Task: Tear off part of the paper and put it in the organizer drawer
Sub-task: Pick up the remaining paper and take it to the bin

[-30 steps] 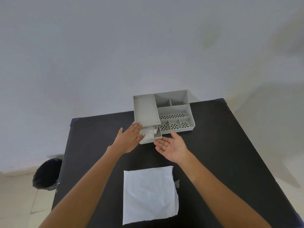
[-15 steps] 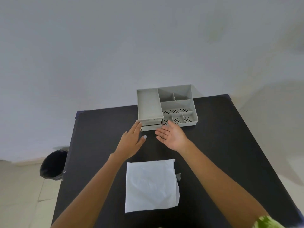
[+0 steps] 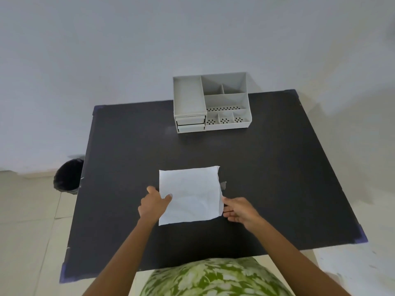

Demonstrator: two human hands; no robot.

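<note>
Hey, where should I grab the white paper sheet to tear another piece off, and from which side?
Probably pinch the white paper at its near right edge, coming in from the right with the right hand, which is already beside it. It lies flat on the black table, so only edges offer a grip; the left hand already has its thumb on the left edge.

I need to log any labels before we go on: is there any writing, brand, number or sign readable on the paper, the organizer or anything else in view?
No readable text anywhere in this view.
White paper: blank, only creases.
Grey desk organizer: no label or brand visible; the dark dots are holes, not print.
Black table: no markings.
Black bin: no lettering visible.
</note>
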